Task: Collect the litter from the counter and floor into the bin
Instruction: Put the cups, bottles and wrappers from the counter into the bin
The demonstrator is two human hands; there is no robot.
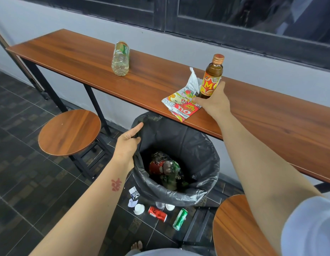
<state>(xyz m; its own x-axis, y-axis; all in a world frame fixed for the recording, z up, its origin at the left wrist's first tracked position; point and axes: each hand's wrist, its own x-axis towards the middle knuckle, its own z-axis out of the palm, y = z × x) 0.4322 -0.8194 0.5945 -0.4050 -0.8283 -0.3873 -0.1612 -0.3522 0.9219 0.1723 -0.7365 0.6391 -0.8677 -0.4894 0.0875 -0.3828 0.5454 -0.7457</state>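
Left hand [126, 145] pinches the soft bin liner [197, 145] at its 10 o'clock rim; right hand [213, 102] fingers [221, 85] wrap the rigid, slippery, probably fragile bottle [213, 74] low down.

Looked like a snack or break corner to me, the window-bar seating you'd get in a café or shop. A long narrow wood-look counter [77, 56] ran along a grey wall [68, 19] under a dark-framed window [166, 13]. Matching round stools on black metal frames sat at left [68, 132] and near right [238, 228]. The floor [21, 154] was dark tile, and a black-lined bin [197, 145] stood under the counter.
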